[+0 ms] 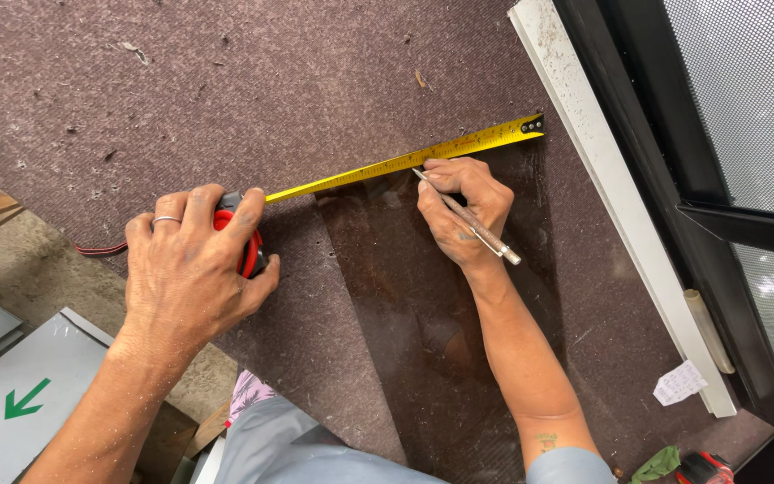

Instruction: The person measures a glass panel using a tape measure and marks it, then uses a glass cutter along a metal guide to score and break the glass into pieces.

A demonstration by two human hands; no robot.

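Observation:
My left hand (pixel 192 262) presses down on a red and black tape measure case (pixel 249 242) lying on a dark brown carpet sheet (pixel 297 81). Its yellow blade (pixel 405 160) runs up and to the right, with the end hook (pixel 533 124) near a white strip. My right hand (pixel 464 208) grips a metal pen (pixel 468 218), its tip touching the surface just below the blade. A darker, glossy brown panel (pixel 423 314) lies under my right forearm.
A white strip (pixel 615 193) and a black framed mesh door (pixel 745 108) run along the right. Grey signs with green arrows (pixel 24 399) lie at the lower left. A crumpled paper (pixel 678 383) and a red tool (pixel 705 468) sit at the lower right.

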